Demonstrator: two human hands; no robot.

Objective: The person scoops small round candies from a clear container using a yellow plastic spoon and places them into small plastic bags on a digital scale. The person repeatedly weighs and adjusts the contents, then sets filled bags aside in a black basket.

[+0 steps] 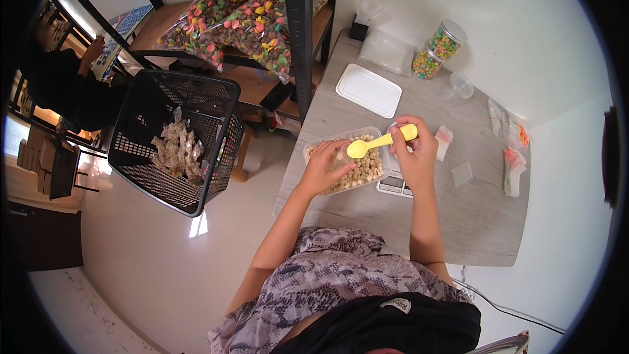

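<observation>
My right hand (417, 150) grips the handle of a yellow plastic spoon (377, 142). The spoon's bowl hangs over a clear rectangular plastic tub (385, 137) filled with small beige snack pieces (366, 169). Inside the tub's outline, my left hand (322, 164) curls its fingers around what looks like a small clear plastic cup (347, 151), mostly hidden by the fingers and spoon. A digital kitchen scale (393, 186) shows partly beneath the tub's right side and my right forearm.
A white lid (368, 90), clear cup (462, 85), stacked candy jars (435, 51) and plastic packets (513, 172) rest on the wood-grain table (471, 226). Left stands a black basket (174, 196) with bagged snacks. Large candy bags (260, 24) fill a shelf. Another person (73, 83) is far left.
</observation>
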